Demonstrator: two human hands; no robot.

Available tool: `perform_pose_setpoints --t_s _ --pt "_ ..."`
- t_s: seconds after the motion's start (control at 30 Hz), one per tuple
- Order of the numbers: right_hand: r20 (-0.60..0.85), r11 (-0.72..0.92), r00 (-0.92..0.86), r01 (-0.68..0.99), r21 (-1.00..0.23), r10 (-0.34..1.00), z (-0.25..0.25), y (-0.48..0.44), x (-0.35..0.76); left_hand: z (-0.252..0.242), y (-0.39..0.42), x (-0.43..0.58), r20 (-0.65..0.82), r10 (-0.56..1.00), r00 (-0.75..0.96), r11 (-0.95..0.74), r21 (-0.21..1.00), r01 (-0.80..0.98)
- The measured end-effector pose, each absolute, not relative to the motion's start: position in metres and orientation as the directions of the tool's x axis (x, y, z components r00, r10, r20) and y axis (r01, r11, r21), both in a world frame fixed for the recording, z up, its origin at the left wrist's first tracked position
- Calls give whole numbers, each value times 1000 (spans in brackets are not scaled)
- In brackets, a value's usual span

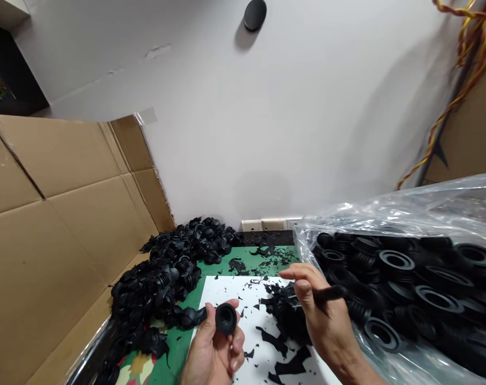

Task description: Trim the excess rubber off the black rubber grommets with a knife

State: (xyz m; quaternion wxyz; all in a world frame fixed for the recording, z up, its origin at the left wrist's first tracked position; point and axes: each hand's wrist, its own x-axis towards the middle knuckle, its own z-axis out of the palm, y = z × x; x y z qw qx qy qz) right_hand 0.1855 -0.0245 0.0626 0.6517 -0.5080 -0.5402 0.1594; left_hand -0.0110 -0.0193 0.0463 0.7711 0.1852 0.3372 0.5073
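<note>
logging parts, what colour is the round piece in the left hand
Black: the round piece in the left hand, head view.

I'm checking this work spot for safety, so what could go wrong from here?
The right hand grips a dark-handled tool; its tip is hard to make out, but if sharp, a slip could nick the left hand holding the hollow black piece. Loose scraps on the white sheet might stray into the nearby plastic bag.

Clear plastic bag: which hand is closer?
Right. The right hand is beside the left edge of the clear plastic bag; the left hand is farther left, over the white sheet.
</note>
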Motion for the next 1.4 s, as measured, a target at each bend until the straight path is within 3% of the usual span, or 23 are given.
perform_pose_setpoints --t_s 0.1,0.27,0.47,0.77,0.9,1.07,1.27,1.4 --pt "488 408 320 285 -867 812 67 -30 186 40 -19 -11 -352 893 281 446 607 -658" --pt "124 137 269 -32 -990 955 72 -33 179 37 -19 -12 -355 880 315 471 578 -666" --pt "-18 -2 96 -165 -986 995 59 -26 173 38 -19 -12 -363 875 321 482 573 -663" --pt "24 24 -48 -10 -1000 999 62 -34 159 55 -23 -6 -356 896 267 443 667 -599" --pt "-32 -38 -114 -52 -998 993 64 -36 155 57 -24 -3 -339 910 237 414 725 -551" --pt "-54 -61 -114 -64 -996 992 67 -38 151 53 -22 -1 -233 955 181 293 819 -494" --pt "-84 -91 -112 -56 -994 990 69 -39 151 54 -18 1 -29 993 113 58 964 -261" --pt "-101 -110 -119 -79 -991 988 68 -39 153 63 -16 2 -21 986 166 49 984 -170"
